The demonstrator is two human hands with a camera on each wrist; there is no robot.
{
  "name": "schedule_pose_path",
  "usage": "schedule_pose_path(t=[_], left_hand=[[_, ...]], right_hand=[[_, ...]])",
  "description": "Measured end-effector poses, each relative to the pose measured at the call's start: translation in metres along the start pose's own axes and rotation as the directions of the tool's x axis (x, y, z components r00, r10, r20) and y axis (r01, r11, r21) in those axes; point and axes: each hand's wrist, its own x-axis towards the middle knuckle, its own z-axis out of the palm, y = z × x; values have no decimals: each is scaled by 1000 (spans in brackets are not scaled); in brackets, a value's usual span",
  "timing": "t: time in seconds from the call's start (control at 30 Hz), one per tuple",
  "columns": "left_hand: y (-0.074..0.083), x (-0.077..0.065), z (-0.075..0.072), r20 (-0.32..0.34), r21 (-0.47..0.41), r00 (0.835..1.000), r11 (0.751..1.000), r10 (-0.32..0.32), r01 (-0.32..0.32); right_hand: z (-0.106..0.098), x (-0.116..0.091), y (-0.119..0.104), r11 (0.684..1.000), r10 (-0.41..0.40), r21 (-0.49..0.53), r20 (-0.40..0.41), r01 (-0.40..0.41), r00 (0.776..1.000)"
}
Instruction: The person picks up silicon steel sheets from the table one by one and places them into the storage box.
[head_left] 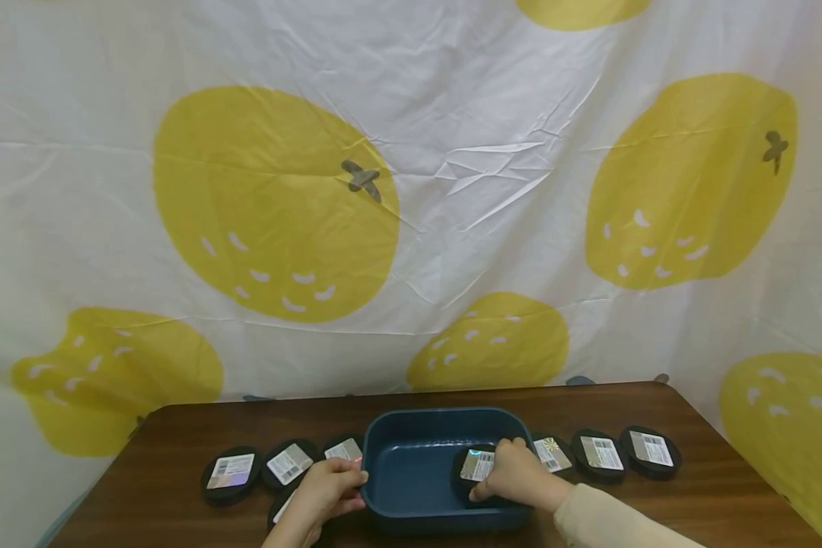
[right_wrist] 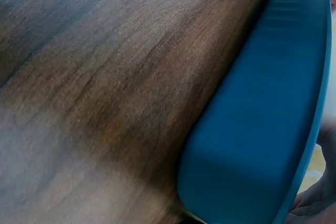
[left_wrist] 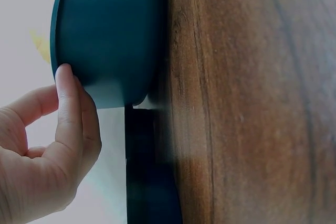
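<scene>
A dark blue rectangular bin (head_left: 407, 479) stands on the wooden table. My left hand (head_left: 325, 491) pinches its left rim between thumb and fingers; the left wrist view shows the fingertips (left_wrist: 65, 74) on the bin's outer wall. Inside the bin, toward its right end, is a round black disc-shaped container (head_left: 477, 466) with a white and silver barcode label on top. My right hand (head_left: 517, 472) reaches over the right rim and grips this disc, thumb at its near side. In the right wrist view that hand is mostly hidden behind the bin's wall (right_wrist: 257, 114).
Several similar labelled black discs (head_left: 229, 476) lie left of the bin, one partly behind my left hand. Three more discs (head_left: 599, 455) line up to its right. A white cloth (head_left: 466, 167) with yellow fruit prints hangs behind the brown table (head_left: 137, 495).
</scene>
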Motion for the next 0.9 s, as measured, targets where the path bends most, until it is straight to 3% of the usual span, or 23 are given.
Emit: schedule_pose_path(t=[0.5, 0.9], left_hand=[[1, -2, -1, -6, 7, 1000, 1000, 7, -7], [2, -2, 1, -3, -11, 1000, 1000, 7, -7]], right_hand=[[6, -1, -1, 997, -25, -71, 0, 25, 1000], [12, 0, 3, 989, -110, -106, -26, 106, 994]])
